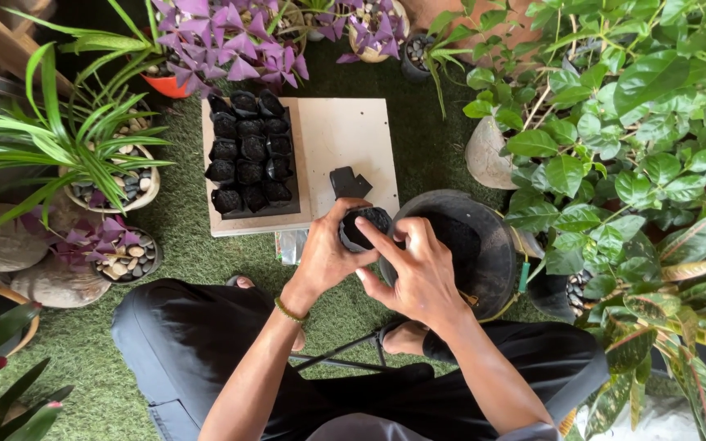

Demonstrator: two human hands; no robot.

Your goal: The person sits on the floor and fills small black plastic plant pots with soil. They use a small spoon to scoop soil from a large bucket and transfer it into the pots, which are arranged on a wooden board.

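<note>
My left hand (pixel 324 257) grips a small black nursery bag (pixel 364 226) full of dark soil, held upright above the grass. My right hand (pixel 418 273) hovers at the bag's right side, its index finger pressing on the soil at the top and the other fingers spread. Just right of the bag stands a large black bucket (pixel 496 261) with dark soil inside. Ahead, a pale board (pixel 349 135) carries several filled black bags (pixel 248 151) in rows, and a flat empty black bag (pixel 347 182) lies near its front edge.
Green artificial grass (pixel 206 253) covers the ground. Potted plants ring the spot: a spider plant (pixel 83 147) at left, purple-leaved plants (pixel 230 41) at the back, leafy green shrubs (pixel 639 131) at right. Pebble-filled pots (pixel 124 261) sit left. My legs in dark trousers (pixel 198 335) are crossed below.
</note>
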